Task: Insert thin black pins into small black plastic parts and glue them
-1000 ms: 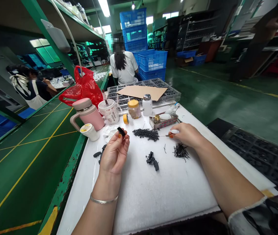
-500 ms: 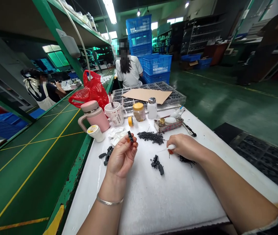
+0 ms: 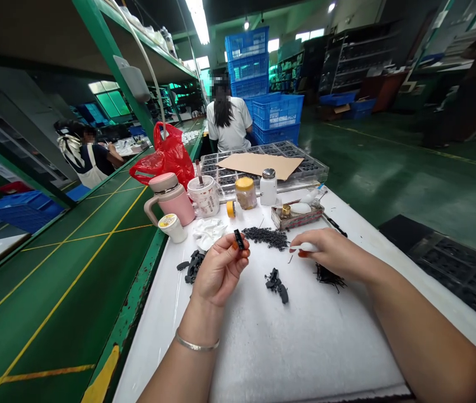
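Pinching small black part (image 3: 239, 239) in left hand (image 3: 220, 270) above worktop (image 3: 305, 341), right hand (image 3: 330, 253) closed on white-handled tool (image 3: 305, 247) beside loose black pile (image 3: 267, 237), shallow box (image 3: 300, 220) holding gold-capped bottle (image 3: 286, 210), yellow-lidded jar (image 3: 246, 193) capped.

Small part (image 3: 239, 239) is read as matt black plastic, tool handle (image 3: 305, 247) as smooth white plastic, bench cover (image 3: 305, 347) probably as matt white foam, bracelet (image 3: 196, 346) as polished metal, bag (image 3: 166, 159) as glossy red plastic.
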Motion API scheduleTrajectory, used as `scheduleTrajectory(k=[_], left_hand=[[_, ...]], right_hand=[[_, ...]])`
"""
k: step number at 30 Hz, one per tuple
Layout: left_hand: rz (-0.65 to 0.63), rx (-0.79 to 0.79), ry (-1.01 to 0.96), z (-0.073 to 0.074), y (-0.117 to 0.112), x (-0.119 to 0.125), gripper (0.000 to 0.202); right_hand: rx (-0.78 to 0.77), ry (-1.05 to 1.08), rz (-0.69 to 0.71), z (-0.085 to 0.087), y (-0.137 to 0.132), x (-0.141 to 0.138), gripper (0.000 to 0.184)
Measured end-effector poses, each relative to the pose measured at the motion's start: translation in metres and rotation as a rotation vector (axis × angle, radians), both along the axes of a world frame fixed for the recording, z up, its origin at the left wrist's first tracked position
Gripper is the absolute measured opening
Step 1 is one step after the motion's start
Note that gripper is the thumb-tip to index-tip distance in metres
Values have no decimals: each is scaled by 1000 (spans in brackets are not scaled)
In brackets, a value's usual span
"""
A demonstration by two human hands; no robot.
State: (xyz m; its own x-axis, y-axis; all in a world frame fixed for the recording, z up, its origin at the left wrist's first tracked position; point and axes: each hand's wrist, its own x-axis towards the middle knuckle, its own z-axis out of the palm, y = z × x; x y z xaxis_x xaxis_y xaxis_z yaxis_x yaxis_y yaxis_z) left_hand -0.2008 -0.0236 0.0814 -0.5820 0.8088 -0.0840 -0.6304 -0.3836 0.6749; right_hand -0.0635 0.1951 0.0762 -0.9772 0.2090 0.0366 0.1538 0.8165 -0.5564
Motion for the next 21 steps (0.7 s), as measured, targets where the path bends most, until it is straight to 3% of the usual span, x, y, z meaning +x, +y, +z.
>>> scheduleTrajectory(k=[3, 6, 12, 14, 17, 21], left_hand=[[2, -25, 30, 0, 2, 1, 22], [9, -60, 52, 0, 4, 4, 24], [-1, -124, 88, -1, 7, 10, 25], [-9, -144, 95, -1, 9, 11, 25], [-31, -166, 106, -4, 12, 14, 24], [-69, -190, 126, -7, 15, 17, 22]], right_hand=[[-104, 113, -2, 8, -7, 0, 13], [-237, 197, -61, 16, -17, 0, 15], [-773, 407, -103, 23, -47, -2, 17], [-881, 474, -90, 23, -58, -2, 19], [-888, 556, -106, 20, -71, -1, 16], [-662, 647, -152, 15, -76, 0, 10]])
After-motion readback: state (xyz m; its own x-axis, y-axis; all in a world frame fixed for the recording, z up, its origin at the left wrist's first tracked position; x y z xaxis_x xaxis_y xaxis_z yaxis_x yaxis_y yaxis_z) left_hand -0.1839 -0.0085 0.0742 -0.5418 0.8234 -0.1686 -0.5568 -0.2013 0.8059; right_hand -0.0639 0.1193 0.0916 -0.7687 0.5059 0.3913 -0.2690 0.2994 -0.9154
